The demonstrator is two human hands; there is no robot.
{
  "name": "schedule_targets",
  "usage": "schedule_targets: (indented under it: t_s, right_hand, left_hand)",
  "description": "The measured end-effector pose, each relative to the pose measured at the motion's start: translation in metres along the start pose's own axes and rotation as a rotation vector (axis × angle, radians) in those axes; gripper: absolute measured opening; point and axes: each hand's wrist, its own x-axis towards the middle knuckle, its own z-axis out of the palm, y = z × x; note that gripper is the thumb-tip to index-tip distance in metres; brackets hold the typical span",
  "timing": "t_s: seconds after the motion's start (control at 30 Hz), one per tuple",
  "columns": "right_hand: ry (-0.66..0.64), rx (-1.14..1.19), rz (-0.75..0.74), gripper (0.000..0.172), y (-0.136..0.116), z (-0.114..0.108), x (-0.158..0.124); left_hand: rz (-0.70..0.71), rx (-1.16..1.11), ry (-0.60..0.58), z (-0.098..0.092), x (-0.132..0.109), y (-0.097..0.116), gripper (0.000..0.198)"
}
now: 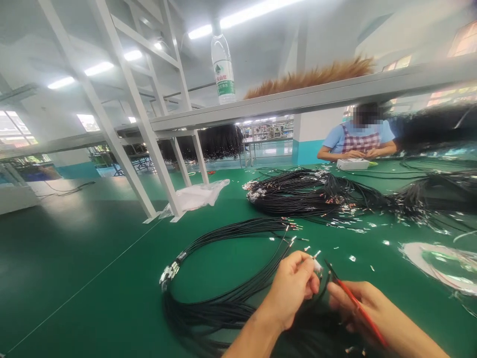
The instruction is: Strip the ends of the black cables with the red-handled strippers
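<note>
My left hand [294,283] is closed in a pinch on a thin cable end with a small white piece at its tip [317,263]. Close beside it, my right hand [367,303] grips a slim red-handled tool [359,308] with dark, narrow tips. Those tips point up and left toward the pinched end, and I cannot tell whether they touch it. A looped bundle of black cables [208,303] lies on the green table under and left of my hands. A silvery, clear wrap [171,272] binds the loop at its left side.
A larger heap of black cables [298,194] lies farther back, with white scraps scattered around it. At the right is a pale round coil [428,263]. Metal shelf legs [160,164] stand on the green table [93,263] beside a plastic bag [201,195]. A co-worker [359,136] sits opposite.
</note>
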Motion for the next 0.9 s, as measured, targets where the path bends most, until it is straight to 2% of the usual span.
schedule_targets:
  t_s: [0.1, 0.23, 0.33, 0.63, 0.9]
  right_hand:
    - [0.003, -0.043, 0.020, 0.054, 0.004, 0.002, 0.001]
    - [0.012, -0.067, 0.025, 0.060, -0.002, 0.003, 0.000]
    - [0.019, -0.075, 0.015, 0.057, -0.007, 0.003, -0.001]
    - [0.004, -0.123, -0.040, 0.051, 0.003, -0.001, 0.000]
    - [0.029, -0.190, -0.032, 0.051, -0.001, 0.001, -0.001]
  left_hand:
    - [0.013, 0.071, 0.013, 0.001, 0.001, -0.002, 0.028]
    - [0.042, 0.148, 0.043, 0.001, 0.001, -0.004, 0.024]
    - [0.065, 0.196, 0.056, 0.001, 0.001, -0.004, 0.022]
    - [0.182, 0.397, 0.086, 0.004, -0.001, 0.001, 0.021]
    - [0.316, 0.546, 0.162, 0.005, -0.006, 0.000, 0.024]
